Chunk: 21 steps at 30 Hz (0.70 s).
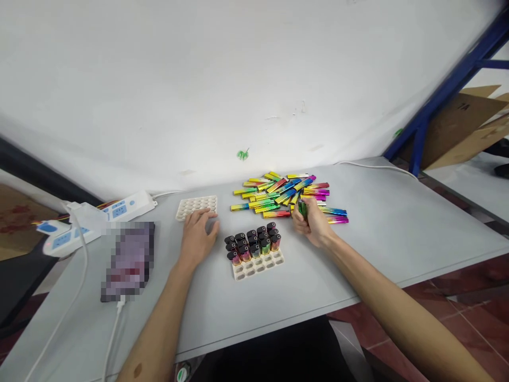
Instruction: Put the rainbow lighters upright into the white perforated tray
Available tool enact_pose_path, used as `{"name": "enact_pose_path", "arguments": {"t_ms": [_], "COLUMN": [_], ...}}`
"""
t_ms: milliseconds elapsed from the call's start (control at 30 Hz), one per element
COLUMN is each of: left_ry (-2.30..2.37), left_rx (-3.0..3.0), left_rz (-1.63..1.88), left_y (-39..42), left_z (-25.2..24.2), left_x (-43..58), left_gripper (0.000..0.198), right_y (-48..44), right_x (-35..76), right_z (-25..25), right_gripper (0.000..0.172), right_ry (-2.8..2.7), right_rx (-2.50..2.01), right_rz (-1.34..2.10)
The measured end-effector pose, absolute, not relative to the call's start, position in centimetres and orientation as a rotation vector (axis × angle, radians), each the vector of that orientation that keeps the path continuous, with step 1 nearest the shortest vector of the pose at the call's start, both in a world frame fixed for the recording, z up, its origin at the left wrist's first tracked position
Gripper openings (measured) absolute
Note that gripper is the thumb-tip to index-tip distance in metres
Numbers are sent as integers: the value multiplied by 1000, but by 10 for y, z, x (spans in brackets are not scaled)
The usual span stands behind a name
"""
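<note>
My left hand (198, 237) lies with its fingers apart at the near edge of a white tray (186, 206) with rows of oval slots. My right hand (312, 223) is closed around a dark green shiny piece (303, 208), mostly hidden by the fingers. Right behind that hand spreads a pile of metallic rainbow-coloured tubes (270, 197). Between my hands stands a second white slotted tray (260, 265). Its back rows hold several upright black-capped pieces with shiny coloured bodies (254, 244); bare slots show in its front rows.
On the left lie a blurred-out phone-like object (129, 260) with a white cable (115, 334) and a white power strip (119, 209). A white wall (222, 95) closes off the back. To the right are a blue metal frame (417, 143) and cardboard boxes (457, 127).
</note>
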<state>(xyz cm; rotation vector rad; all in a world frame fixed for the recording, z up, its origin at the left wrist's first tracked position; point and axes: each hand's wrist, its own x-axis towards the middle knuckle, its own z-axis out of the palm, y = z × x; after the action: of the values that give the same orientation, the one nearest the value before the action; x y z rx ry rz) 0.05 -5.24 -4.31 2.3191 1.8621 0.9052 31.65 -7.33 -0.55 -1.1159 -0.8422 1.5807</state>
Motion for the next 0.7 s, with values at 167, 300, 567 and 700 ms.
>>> {"name": "enact_pose_path", "arguments": {"t_ms": [167, 300, 567, 700], "left_ry": [1871, 1870, 1851, 1816], "left_rx": [2293, 2279, 2275, 2296], "left_rz": [915, 919, 923, 927], "left_y": [-53, -53, -53, -54], "left_z": [-42, -42, -42, -41], "left_x": [1, 2, 1, -1], "left_gripper": [25, 25, 25, 24], "right_y": [-73, -79, -126, -156], "right_x": [313, 313, 326, 312], "right_z": [-8, -6, 45, 79], "right_gripper": [55, 48, 28, 24], "right_ry": [-908, -1091, -1630, -1774], "right_rx": [-1100, -1140, -1352, -1219], "right_rz": [1476, 1201, 543, 515]}}
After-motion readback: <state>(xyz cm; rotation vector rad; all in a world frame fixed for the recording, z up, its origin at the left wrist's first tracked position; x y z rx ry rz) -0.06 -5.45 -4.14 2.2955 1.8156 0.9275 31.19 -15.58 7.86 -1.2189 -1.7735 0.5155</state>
